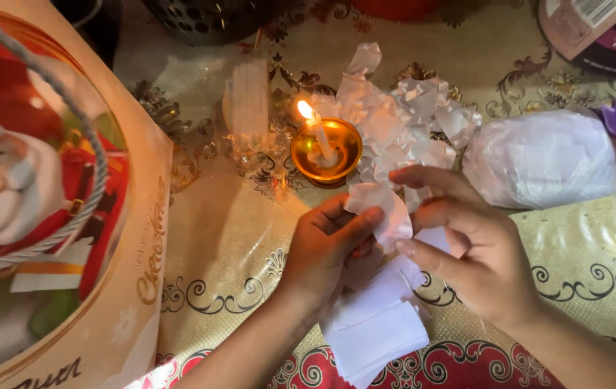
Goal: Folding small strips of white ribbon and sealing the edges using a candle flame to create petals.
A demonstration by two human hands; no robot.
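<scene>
Pinched between left hand (326,248) thumb and fingers: small white plastic pouch (382,209), with right hand (466,248) grip closed on its other edge, above a stack of flat white pouches (376,328). Just beyond, lit candle (317,133) in brass bowl (326,153) (flame upright). Beneath, glossy floral-print worktop (236,238); crinkled pouch heap (402,126) behind.

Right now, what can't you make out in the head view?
- White strips: count hidden, stacked under both hands.
- Left hand palm: covered by the folded piece.
- Dark perforated container: cut off by the top edge.
- White bag: contents blurred through plastic.
</scene>
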